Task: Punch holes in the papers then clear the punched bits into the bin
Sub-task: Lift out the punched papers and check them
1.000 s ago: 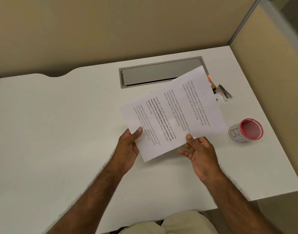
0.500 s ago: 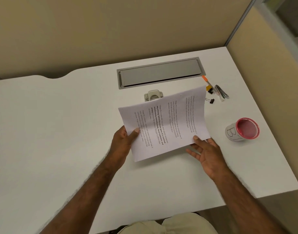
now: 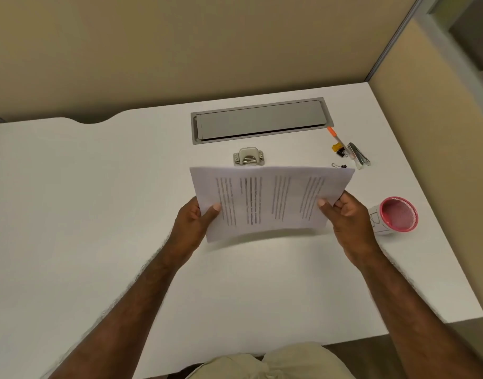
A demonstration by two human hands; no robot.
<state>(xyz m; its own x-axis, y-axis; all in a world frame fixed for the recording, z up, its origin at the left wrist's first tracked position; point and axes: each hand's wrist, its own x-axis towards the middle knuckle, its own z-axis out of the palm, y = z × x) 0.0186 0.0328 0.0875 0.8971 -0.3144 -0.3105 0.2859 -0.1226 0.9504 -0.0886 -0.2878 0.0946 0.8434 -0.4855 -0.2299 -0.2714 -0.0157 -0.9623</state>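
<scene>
The papers (image 3: 267, 199) were held up off the desk (image 3: 98, 214), gripped at both short ends! The left edge was pinched by the left hand (image 3: 192, 222), thumb laid over the printed face and fingers tucked behind. The right edge was clamped the same way by the right hand (image 3: 347, 222), thumb on top, fingers curled round the back. How many sheets were in the stack could not be told; the print was blurred.

The hole punch (image 3: 248, 157) was seen just beyond the far edge of the papers, standing on the desk, untouched by either hand. The long far edge of the sheets was lined up roughly facing it, but nothing had been fed into its slot. No holes could be made out along any visible edge.

Off to the right, beside the right hand, the bin (image 3: 396, 216) was seen, a small white cup with a pink rim, its inside looking bare as far as could be judged. No punched bits were spotted on the desk.

So the task was judged to be at its very start: papers in hand and squared up, punching not yet done, clearing not yet done. Everything was left to play for: the edge to be slid into the punch, the lever pressed, the bits tipped into the bin.

Further back, binder clips (image 3: 340, 151), a stapler (image 3: 359, 158) and an orange pen (image 3: 333, 134) were lying near the grey cable tray (image 3: 262, 120).
</scene>
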